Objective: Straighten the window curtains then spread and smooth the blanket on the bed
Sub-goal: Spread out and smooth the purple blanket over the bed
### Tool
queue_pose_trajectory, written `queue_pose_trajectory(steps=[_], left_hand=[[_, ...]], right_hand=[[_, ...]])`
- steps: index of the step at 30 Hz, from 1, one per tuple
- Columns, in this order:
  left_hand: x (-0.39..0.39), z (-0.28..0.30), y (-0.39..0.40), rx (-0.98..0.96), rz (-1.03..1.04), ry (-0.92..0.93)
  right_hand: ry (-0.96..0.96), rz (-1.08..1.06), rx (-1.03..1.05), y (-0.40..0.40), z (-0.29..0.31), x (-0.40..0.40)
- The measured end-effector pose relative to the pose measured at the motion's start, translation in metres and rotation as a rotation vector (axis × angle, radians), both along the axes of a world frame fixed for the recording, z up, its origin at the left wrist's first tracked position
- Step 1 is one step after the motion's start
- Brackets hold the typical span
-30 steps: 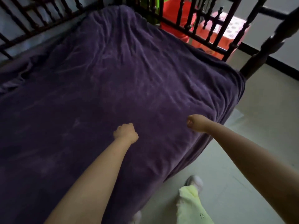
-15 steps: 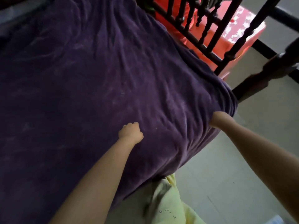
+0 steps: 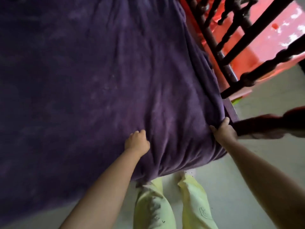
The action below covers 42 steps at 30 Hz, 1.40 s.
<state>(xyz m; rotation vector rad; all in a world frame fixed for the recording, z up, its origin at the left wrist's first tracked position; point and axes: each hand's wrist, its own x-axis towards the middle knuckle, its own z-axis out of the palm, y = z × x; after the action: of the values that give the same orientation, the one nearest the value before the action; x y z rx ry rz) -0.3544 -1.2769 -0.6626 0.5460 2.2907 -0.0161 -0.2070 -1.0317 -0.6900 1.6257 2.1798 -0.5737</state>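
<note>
Your left hand [image 3: 137, 142] sits on top of the bed with its fingers curled tight into the purple blanket [image 3: 92, 83], a bunch of the fabric gathered in its grip just inside the near edge. Creases fan away from that fist toward the corner. Your right hand [image 3: 223, 131] is at the bed's corner, thumb on top and fingers wrapped down around the blanket's edge, pinching the cloth where it folds over the side. The two hands are apart, with a stretch of wrinkled blanket between them that hangs down over the near edge in soft folds.

The blanket covers the whole visible top of the bed, fairly flat toward the left and far side, with long ripples running along the right side next to the dark wooden bed rail [image 3: 231, 52]. That rail's turned spindles rise just beside the blanket's right edge, and one dark post [image 3: 267, 124] stretches out right past your right hand. Behind the rail stands a red box with white patterning [image 3: 270, 38]. Below the bed's edge your legs in pale yellow-green trousers [image 3: 153, 209] stand on the light floor [image 3: 267, 100].
</note>
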Motion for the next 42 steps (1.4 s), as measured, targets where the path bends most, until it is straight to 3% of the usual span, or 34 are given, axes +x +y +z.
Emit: queue_pose_trajectory(steps=[4, 6, 9, 13, 17, 19, 21, 24, 28, 33, 36, 42], left_hand=[[0.037, -0.005, 0.01, 0.066, 0.174, 0.071], [0.063, -0.004, 0.018, 0.168, 0.166, 0.128], [0.104, -0.003, 0.034, 0.246, 0.027, 0.132], [0.13, -0.009, 0.051, 0.209, 0.056, 0.138], [0.138, -0.022, 0.053, -0.009, -0.056, -0.052], [0.144, -0.021, 0.056, -0.101, -0.123, -0.058], [0.144, -0.019, 0.059, -0.09, -0.146, 0.016], [0.133, -0.009, 0.063, -0.05, -0.139, 0.002], [0.101, 0.007, 0.056, -0.052, -0.019, 0.004], [0.045, 0.022, 0.041, -0.067, 0.118, 0.148], [0.012, 0.021, 0.03, -0.044, 0.204, 0.212], [-0.058, 0.007, 0.016, 0.042, 0.268, 0.27]], right_hand=[[-0.013, 0.404, 0.041, 0.007, 0.013, 0.007], [0.023, 0.566, 0.098, 0.023, 0.041, 0.014], [0.073, 0.695, 0.16, 0.046, 0.086, 0.025], [0.079, 0.744, 0.18, 0.055, 0.104, 0.031], [-0.216, 0.882, 0.399, 0.037, 0.064, 0.044], [-0.496, 0.948, 0.495, 0.028, 0.054, 0.04], [-0.761, 1.005, 0.389, 0.025, 0.039, 0.036], [-0.885, 1.08, 0.268, 0.024, 0.038, 0.02], [-0.829, 1.121, 0.275, 0.015, 0.051, -0.01], [-0.316, 1.341, 0.275, 0.003, 0.061, -0.061], [-0.137, 1.397, 0.288, -0.014, 0.05, -0.089], [-0.047, 1.341, 0.204, -0.047, 0.023, -0.151]])
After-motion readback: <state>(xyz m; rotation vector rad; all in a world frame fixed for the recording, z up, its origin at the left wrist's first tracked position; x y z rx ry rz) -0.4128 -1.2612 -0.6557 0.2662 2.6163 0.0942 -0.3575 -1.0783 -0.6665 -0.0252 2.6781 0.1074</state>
